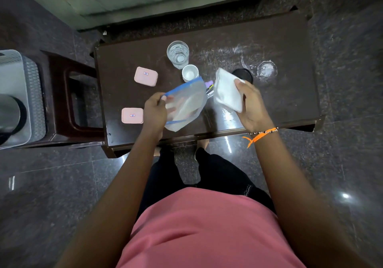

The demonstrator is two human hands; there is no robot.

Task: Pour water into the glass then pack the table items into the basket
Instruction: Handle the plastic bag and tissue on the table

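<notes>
My left hand (155, 110) grips a clear zip pouch with a blue edge (187, 104), held open above the dark table (269, 102). My right hand (251, 106) holds a stack of white napkins (227, 90) just right of the pouch mouth. A glass with water (177, 54) stands at the back of the table. A small white cup (190, 73) sits in front of it. Two pink lidded boxes (145, 76) (132, 115) lie on the left side. A purple item (209, 85) peeks out behind the pouch. The grey basket (14, 77) stands on a stool at far left.
A black round lid (243, 74) lies behind the napkins. A wet ring mark (267, 69) shows at the table's right. A metal container (9, 114) sits in the basket. The brown stool (68, 102) touches the table's left side. Dark tiled floor surrounds everything.
</notes>
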